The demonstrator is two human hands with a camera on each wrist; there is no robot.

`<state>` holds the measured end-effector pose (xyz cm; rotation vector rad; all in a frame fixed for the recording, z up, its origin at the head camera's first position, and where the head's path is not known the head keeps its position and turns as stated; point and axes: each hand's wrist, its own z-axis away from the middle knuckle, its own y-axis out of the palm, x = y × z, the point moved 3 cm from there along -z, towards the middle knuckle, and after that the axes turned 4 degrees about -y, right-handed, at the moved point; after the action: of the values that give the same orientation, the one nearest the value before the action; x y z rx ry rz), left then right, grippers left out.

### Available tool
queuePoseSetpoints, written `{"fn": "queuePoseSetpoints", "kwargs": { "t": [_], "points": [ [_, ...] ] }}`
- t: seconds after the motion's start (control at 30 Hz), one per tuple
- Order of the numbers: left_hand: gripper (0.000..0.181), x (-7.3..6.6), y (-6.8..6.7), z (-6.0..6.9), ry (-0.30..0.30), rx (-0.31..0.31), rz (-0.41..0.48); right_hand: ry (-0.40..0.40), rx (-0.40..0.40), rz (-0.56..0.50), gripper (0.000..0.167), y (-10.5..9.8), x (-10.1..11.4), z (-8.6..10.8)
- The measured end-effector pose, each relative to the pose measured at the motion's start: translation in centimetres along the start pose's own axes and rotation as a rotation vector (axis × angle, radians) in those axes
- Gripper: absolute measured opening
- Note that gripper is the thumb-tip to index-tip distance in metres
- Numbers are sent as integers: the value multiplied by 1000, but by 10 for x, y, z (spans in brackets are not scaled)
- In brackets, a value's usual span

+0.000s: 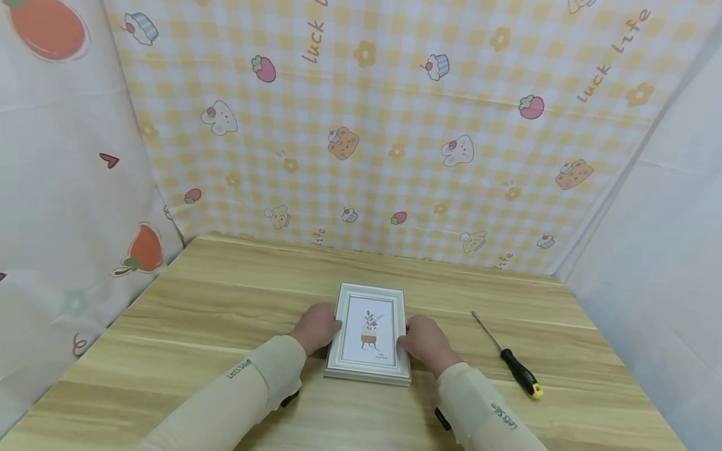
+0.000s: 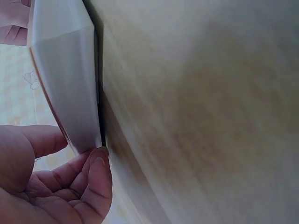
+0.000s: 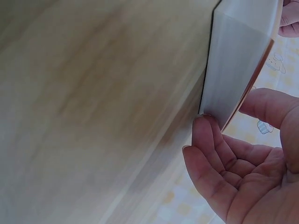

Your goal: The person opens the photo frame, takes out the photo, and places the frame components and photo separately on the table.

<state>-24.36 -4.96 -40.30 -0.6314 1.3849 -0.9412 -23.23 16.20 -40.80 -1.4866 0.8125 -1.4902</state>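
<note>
A white picture frame lies face up at the middle of the wooden table, showing a print of a potted plant. My left hand grips its left edge, thumb on the front face. On the opposite edge, my right hand holds it the same way. The left wrist view shows the frame's side between thumb and curled fingers. In the right wrist view the fingertips touch the lower rim of the side while the thumb lies on the front.
A screwdriver with a black and yellow handle lies on the table right of the frame, its tip pointing away. Behind the table hangs a yellow checked cloth. White cloths close off both sides.
</note>
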Motion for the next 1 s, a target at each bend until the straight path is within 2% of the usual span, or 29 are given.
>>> {"fn": "queuePoseSetpoints", "kwargs": {
  "t": [0.63,0.87,1.0],
  "points": [
    [29,0,0,-3,-34,24,26,33,3,-18,17,2,-2,-2],
    [43,8,3,-5,-35,17,69,56,-12,-32,13,1,-5,-3],
    [44,11,-1,-4,-44,7,123,88,-32,-68,34,-4,-7,2]
  ]
}}
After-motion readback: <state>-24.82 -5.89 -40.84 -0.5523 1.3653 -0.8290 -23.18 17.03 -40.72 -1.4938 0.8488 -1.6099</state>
